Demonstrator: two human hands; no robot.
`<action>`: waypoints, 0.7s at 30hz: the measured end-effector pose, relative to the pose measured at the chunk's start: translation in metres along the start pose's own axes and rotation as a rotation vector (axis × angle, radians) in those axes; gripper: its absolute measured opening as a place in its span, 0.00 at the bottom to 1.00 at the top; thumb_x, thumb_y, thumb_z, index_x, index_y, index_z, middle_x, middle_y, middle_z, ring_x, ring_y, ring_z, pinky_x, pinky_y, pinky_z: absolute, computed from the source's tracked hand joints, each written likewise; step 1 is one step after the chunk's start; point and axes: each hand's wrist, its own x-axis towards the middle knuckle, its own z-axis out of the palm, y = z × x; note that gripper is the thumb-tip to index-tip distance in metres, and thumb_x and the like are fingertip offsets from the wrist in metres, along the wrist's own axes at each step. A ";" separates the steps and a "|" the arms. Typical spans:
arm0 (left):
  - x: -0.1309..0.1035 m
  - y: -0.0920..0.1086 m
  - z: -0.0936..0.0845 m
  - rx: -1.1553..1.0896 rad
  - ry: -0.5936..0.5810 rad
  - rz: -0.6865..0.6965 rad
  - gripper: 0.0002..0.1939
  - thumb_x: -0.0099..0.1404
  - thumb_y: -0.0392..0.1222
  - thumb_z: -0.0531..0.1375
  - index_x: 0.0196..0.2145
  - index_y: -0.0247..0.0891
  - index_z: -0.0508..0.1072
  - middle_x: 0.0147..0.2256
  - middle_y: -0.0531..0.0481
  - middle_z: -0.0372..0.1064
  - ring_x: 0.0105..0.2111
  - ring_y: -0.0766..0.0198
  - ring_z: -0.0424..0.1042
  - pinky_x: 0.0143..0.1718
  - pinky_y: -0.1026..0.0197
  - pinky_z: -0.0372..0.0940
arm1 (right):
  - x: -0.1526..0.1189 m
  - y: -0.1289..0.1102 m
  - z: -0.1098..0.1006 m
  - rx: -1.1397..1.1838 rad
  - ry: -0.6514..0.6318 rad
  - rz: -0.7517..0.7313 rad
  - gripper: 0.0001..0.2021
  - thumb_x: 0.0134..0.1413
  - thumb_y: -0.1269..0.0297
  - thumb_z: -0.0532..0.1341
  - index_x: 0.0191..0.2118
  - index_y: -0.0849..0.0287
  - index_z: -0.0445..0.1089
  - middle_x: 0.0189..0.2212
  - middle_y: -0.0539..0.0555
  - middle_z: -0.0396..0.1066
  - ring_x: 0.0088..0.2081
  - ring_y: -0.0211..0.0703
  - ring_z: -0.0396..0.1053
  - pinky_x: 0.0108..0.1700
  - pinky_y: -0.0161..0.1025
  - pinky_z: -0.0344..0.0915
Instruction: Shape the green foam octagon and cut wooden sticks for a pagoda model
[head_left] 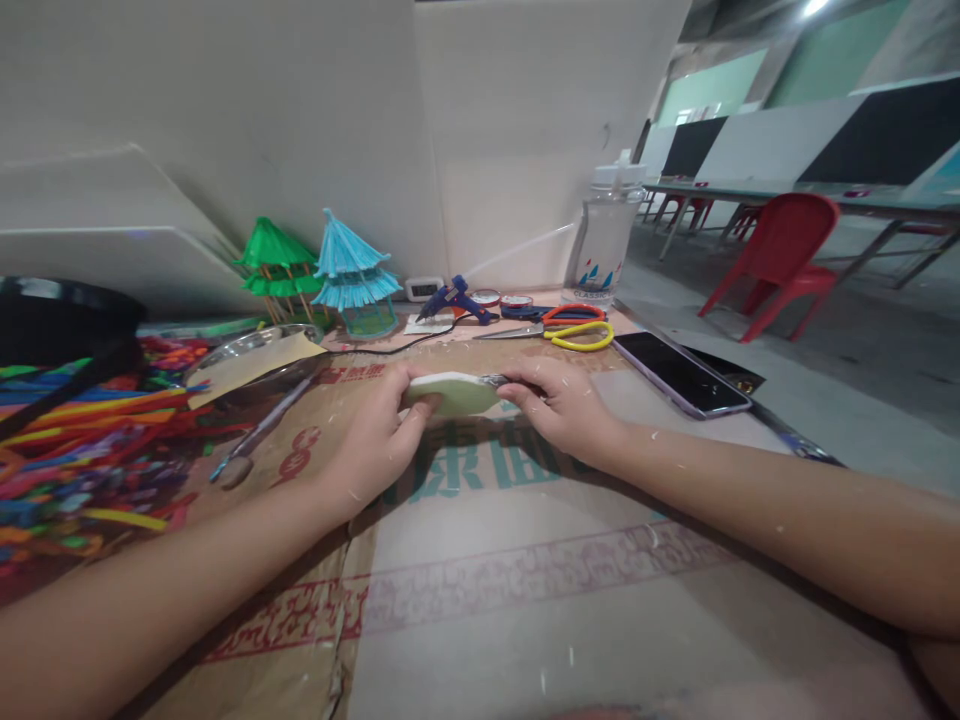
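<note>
In the middle of the head view, a flat, pale green rounded disc (455, 396) with a white edge is held above the printed cardboard. My left hand (391, 428) grips its left side, thumb on the near face and fingers behind. My right hand (564, 408) is closed at the right side, thumb and forefinger pinched together. Between those fingertips and the disc's edge is a small dark, silvery thing (495, 380), too small to name. Whether my right fingers also press on the disc itself is hard to see.
Colourful pipe cleaners (90, 450) are heaped at left, near a brush-like tool (262, 428). Behind stand green (279, 262) and blue (354, 270) pavilion models, a glue gun (456, 298), scissors (577, 334) and a water bottle (600, 240). A phone (681, 372) lies right.
</note>
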 end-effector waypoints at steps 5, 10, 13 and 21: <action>0.000 -0.005 0.002 -0.042 0.004 -0.032 0.04 0.69 0.40 0.54 0.40 0.40 0.66 0.36 0.51 0.70 0.35 0.61 0.70 0.35 0.61 0.65 | -0.001 0.001 0.001 0.044 0.036 0.099 0.13 0.65 0.57 0.58 0.44 0.59 0.76 0.36 0.56 0.79 0.35 0.45 0.74 0.38 0.41 0.70; 0.000 -0.005 0.002 -0.067 0.017 -0.042 0.04 0.69 0.39 0.54 0.41 0.41 0.66 0.37 0.50 0.71 0.37 0.61 0.71 0.37 0.59 0.66 | -0.001 0.002 0.001 0.040 0.037 0.066 0.13 0.64 0.57 0.58 0.44 0.59 0.77 0.37 0.57 0.80 0.37 0.47 0.75 0.40 0.43 0.71; 0.001 -0.002 0.001 -0.064 0.025 -0.013 0.04 0.69 0.38 0.54 0.41 0.41 0.66 0.38 0.49 0.71 0.37 0.60 0.71 0.39 0.58 0.67 | -0.001 0.002 0.000 0.013 0.015 0.044 0.13 0.64 0.57 0.58 0.44 0.58 0.77 0.38 0.58 0.79 0.39 0.48 0.75 0.42 0.45 0.71; 0.001 -0.003 0.000 -0.051 0.015 0.000 0.05 0.70 0.38 0.54 0.43 0.39 0.67 0.40 0.49 0.71 0.40 0.60 0.71 0.42 0.58 0.66 | 0.000 -0.003 -0.002 -0.033 -0.004 -0.062 0.14 0.67 0.57 0.56 0.42 0.59 0.76 0.32 0.56 0.78 0.34 0.45 0.73 0.38 0.41 0.68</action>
